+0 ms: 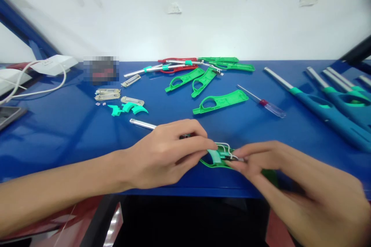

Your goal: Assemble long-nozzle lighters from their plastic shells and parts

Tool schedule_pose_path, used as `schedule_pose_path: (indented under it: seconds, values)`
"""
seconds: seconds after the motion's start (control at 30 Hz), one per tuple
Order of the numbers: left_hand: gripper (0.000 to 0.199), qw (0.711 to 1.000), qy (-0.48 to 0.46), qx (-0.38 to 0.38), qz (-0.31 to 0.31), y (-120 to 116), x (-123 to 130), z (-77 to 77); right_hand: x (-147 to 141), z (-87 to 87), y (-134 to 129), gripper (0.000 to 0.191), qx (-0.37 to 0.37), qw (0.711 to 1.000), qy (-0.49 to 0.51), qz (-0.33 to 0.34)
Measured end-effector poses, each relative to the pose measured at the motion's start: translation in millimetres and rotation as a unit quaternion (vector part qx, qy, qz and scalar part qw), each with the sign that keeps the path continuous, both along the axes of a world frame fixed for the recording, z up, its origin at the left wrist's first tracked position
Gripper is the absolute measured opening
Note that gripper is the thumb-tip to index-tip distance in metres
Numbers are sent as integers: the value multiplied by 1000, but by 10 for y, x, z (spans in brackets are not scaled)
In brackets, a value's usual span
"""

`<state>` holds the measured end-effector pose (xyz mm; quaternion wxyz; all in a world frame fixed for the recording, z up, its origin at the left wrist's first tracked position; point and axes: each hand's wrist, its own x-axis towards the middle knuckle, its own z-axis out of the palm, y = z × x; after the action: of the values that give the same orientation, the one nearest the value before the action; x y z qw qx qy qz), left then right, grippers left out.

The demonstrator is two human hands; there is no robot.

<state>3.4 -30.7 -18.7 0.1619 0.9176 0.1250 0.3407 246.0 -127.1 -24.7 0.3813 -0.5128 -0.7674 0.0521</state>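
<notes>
A green half-shell of a long-nosed gas lighter [206,162] lies near the table's front edge, with its silver tube [142,124] pointing left. My left hand [171,150] is closed over the tube end of this shell, its fingertips at a teal trigger [214,156]. From the right, my right hand [261,162] pinches a small dark part [232,158] at the shell's inside. White wires [227,146] loop up beside that part. My left fingers cover the joint of tube and shell, and my right hand hides the shell's far end.
On the blue table [150,96], several green half-shells [224,101], clear fuel tanks [132,100] and teal triggers [131,108] lie behind my hands. A screwdriver [271,108] and assembled blue lighters [315,112] are to the right. At left are a white cable [40,93] and power strip [55,65].
</notes>
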Motion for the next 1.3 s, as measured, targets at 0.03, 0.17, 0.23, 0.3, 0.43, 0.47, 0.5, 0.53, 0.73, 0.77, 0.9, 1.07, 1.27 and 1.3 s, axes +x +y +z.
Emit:
schedule_pose_path:
  seconds: [0.03,0.17,0.23,0.3,0.43,0.47,0.5,0.53,0.73,0.77,0.9,1.07,1.27,1.3]
  values:
    - [20,1000,1,-1,0,-5,-1,2,-16,11,14,17,2,1000,4,-4]
    - [19,1000,8,-3,1,-10,-6,12,-62,39,47,10,-3,1000,20,-19]
    - [19,1000,12,-4,0,-4,-6,14,-68,41,49,6,-5,1000,21,-18]
    - [19,1000,15,-6,-2,1,-6,16,-63,35,46,5,-5,1000,22,-17]
    - [20,1000,18,-4,-1,0,-3,16,-40,17,40,5,-16,999,22,-16]
    - [20,1000,17,-2,0,-1,-3,14,-36,14,40,6,-24,999,26,-15]
    - [20,1000,16,0,-1,-1,-3,12,-33,12,40,5,-33,999,33,-14]
    - [19,1000,14,1,-1,0,-3,8,-33,10,41,6,-43,998,41,-14]
    - [19,1000,12,3,-3,11,0,-6,-61,21,60,5,-84,993,84,-17]
    - [18,1000,12,2,-3,11,1,-6,-69,24,65,5,-88,992,89,-19]
    - [18,1000,9,-1,-5,6,0,-5,-95,47,87,5,-103,988,117,-19]
    - [20,1000,5,7,-13,11,-8,-15,-88,85,104,7,-132,979,157,-19]
    - [21,1000,0,18,-19,27,-11,-21,-65,79,86,8,-157,971,178,-39]
    - [22,1000,-1,19,-21,30,-11,-23,-63,72,83,9,-158,970,179,-41]
